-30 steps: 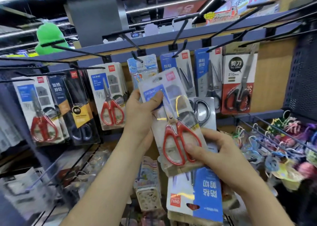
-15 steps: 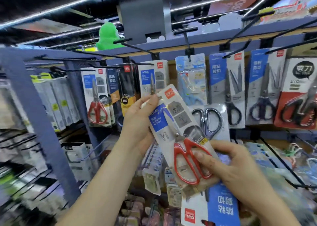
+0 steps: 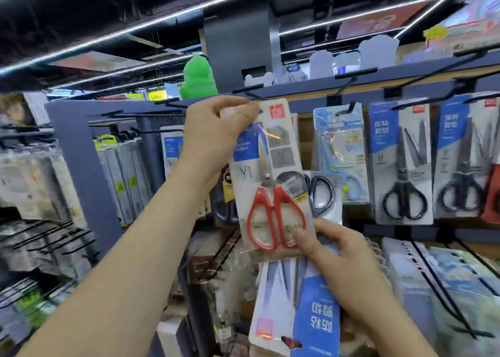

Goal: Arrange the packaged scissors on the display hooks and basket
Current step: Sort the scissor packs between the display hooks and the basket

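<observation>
Behind, a rack (image 3: 78, 151) holds hanging scissors (image 3: 400, 167). The left hand (image 3: 216, 137) pinches the top of the red scissors pack (image 3: 270, 186) by a hook (image 3: 250, 93). The right hand (image 3: 346, 267) grips its bottom and a blue pack (image 3: 313, 316).

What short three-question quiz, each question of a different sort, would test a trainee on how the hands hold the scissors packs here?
1. True or false: the red-handled scissors pack hangs untouched by either hand.
2. What does the right hand hold below that pack? A) a blue-labelled scissors pack, upside down; B) a roll of tape; C) nothing.
3. Fill the gap: the left hand pinches the red-handled pack at its ___ end, by the display hook.
Key: 1 false; 2 A; 3 top.
</observation>
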Available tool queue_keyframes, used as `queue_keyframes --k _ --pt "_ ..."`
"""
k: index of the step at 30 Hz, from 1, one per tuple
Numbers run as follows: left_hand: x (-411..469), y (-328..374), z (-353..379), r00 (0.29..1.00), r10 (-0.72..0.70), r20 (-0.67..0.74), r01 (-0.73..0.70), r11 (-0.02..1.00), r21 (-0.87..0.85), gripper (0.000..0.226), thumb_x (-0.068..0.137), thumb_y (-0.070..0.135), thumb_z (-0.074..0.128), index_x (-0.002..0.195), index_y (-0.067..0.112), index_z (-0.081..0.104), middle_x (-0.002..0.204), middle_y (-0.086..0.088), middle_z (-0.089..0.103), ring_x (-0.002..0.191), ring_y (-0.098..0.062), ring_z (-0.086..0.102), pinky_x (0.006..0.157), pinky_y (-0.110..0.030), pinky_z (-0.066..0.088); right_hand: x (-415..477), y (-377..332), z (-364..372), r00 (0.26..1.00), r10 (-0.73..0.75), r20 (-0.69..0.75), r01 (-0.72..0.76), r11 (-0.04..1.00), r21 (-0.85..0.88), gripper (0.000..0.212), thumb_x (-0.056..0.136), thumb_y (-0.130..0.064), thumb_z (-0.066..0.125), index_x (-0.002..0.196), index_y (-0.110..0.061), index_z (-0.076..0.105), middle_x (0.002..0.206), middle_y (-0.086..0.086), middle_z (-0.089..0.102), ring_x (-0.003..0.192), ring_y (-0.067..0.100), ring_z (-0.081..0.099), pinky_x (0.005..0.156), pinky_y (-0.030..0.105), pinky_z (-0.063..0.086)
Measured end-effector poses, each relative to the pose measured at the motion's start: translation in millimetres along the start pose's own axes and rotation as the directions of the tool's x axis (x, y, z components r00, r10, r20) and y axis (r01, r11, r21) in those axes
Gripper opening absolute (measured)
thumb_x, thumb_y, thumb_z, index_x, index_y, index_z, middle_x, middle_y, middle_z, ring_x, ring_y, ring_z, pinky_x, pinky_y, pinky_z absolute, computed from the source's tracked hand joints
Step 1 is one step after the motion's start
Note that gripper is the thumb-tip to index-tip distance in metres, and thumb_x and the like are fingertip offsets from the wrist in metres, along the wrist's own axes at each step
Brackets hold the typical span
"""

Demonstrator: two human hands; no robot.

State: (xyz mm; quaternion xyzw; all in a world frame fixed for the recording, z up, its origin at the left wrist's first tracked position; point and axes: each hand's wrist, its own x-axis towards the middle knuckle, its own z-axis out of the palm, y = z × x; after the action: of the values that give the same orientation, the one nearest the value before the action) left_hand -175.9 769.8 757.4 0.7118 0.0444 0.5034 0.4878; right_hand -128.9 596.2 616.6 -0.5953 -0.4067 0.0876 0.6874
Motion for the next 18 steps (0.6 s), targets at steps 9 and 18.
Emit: queue_keyframes --k 9,18 --pt "17 -7 -4 0.959 -0.174 0.223 0.208 0.968 -0.138 0.008 0.088 0.012 0.069 0.08 0.011 0.07 0.071 -0.002 0.074 0.061 -0.015 0.069 0.064 -0.033 0.061 4 4 16 0.997 0.031 -0.073 -0.033 0.999 -0.032 0.019 0.082 -0.039 0.064 0.082 -0.025 0.077 0.081 -0.012 0.076 0.078 -0.001 0.068 0.068 0.008 0.046" --pt "15 -12 -8 0.946 -0.172 0.274 0.226 0.957 -0.181 0.016 0.089 0.015 0.067 0.105 0.015 0.065 0.087 -0.002 0.076 0.074 -0.016 0.073 0.063 -0.032 0.06 6 8 26 0.992 0.118 -0.05 -0.117 0.993 0.036 0.022 0.085 -0.04 0.063 0.088 -0.024 0.078 0.088 -0.006 0.078 0.088 0.009 0.072 0.083 0.026 0.053"
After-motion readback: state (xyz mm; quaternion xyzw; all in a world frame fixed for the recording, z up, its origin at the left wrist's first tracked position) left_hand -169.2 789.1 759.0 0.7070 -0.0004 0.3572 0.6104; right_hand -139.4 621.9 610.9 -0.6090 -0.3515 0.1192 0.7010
